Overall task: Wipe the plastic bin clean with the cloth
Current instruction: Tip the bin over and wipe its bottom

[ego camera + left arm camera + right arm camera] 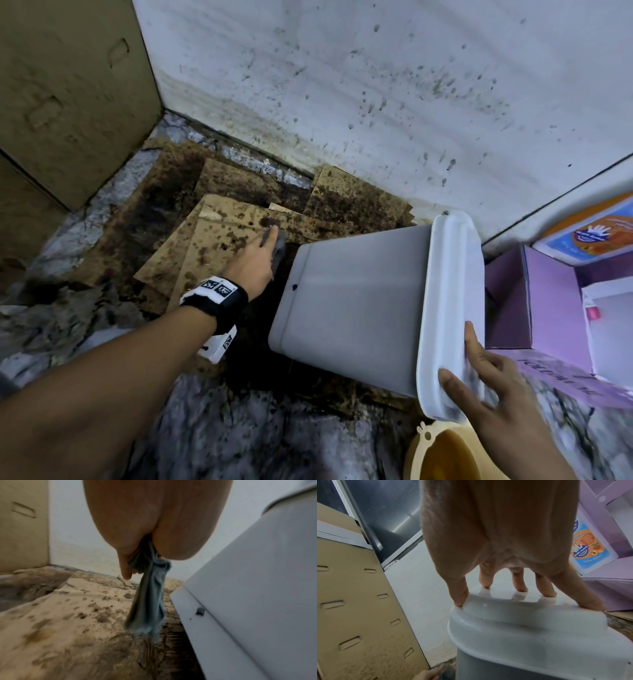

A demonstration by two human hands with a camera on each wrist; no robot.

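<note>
The grey plastic bin leans over on its side above the floor, its white lid toward the right. A dark speck sits on its grey wall. My left hand grips a bunched grey-blue cloth that hangs down just left of the bin's base, apart from it. In the head view only a bit of the cloth shows under the fingers. My right hand rests on the lid with fingers spread and straight, tips pressing on it.
Stained cardboard sheets cover the marble floor under the bin. A brown carton stands at the left, a spattered white wall behind. A purple box and an orange-and-blue labelled pouch crowd the right. A yellow bucket sits near my right wrist.
</note>
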